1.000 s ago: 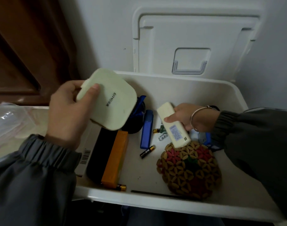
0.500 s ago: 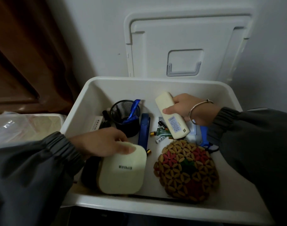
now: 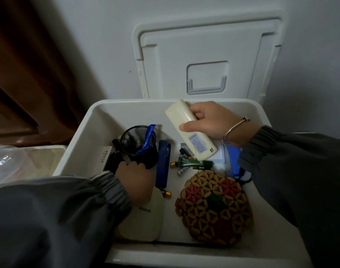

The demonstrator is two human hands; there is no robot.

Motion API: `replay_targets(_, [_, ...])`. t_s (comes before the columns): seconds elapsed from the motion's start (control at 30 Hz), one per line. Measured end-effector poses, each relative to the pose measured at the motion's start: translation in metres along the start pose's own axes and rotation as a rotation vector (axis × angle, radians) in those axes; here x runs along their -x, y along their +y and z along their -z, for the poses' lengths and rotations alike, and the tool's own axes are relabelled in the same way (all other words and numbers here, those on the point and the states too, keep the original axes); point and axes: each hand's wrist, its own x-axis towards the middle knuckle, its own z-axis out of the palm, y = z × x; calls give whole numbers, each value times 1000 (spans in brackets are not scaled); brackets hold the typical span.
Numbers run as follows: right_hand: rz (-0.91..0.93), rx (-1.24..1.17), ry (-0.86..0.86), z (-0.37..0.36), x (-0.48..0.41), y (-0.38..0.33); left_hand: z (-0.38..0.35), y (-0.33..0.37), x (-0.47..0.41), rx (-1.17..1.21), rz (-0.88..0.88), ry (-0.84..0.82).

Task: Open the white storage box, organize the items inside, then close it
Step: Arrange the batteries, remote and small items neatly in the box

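Note:
The white storage box [image 3: 126,103] stands open, its lid [image 3: 204,45] upright against the wall behind it. My right hand [image 3: 213,120] grips a cream remote control [image 3: 199,146] in the air over the back middle of the box. My left hand [image 3: 135,180] is low in the box, knuckles up, against the base of a black mesh pen cup [image 3: 138,140]; its fingertips are hidden. A cream square case [image 3: 146,223] lies flat in the front left corner, just below that hand.
Also in the box are a blue stapler [image 3: 163,163], a green tube [image 3: 194,163], loose batteries [image 3: 166,193], a woven flower-pattern mat [image 3: 213,206], a white carton [image 3: 105,155] and blue items [image 3: 234,157]. Clear plastic [image 3: 14,163] lies to the left; a brown door [image 3: 20,74] is behind.
My left hand set the cream case down in the front left corner, let go and moved up to the pen cup. My right hand lifted the remote higher and further back.

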Motion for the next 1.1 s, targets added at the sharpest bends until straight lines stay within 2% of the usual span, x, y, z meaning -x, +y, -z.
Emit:
replay_targets(0.1, [63, -110, 92, 9, 4, -2, -3, 11, 0, -114, 28, 129])
replay_targets(0.17, [111, -187, 173, 14, 6, -3, -5, 17, -2, -76, -3, 302])
replay_targets(0.27, [159, -259, 357, 18, 5, -4, -3, 25, -19, 73, -179, 531])
replay_targets(0.33, [154, -303, 468, 19, 4, -3, 0, 32, -37, 161, -283, 587])
replay_targets(0.47, [126, -334, 598, 19, 0, -1, 1, 47, -71, 143, -321, 637])
replay_targets(0.63, [108, -289, 651, 18, -3, 0, 0, 53, -93, 33, -304, 602])
replay_targets(0.8, [95, -269, 656, 19, -5, 1, -2, 59, -97, 89, -306, 537])
replay_targets(1.1, [71, -245, 661, 18, -6, 2, -8, 66, -99, 290, -235, 534])
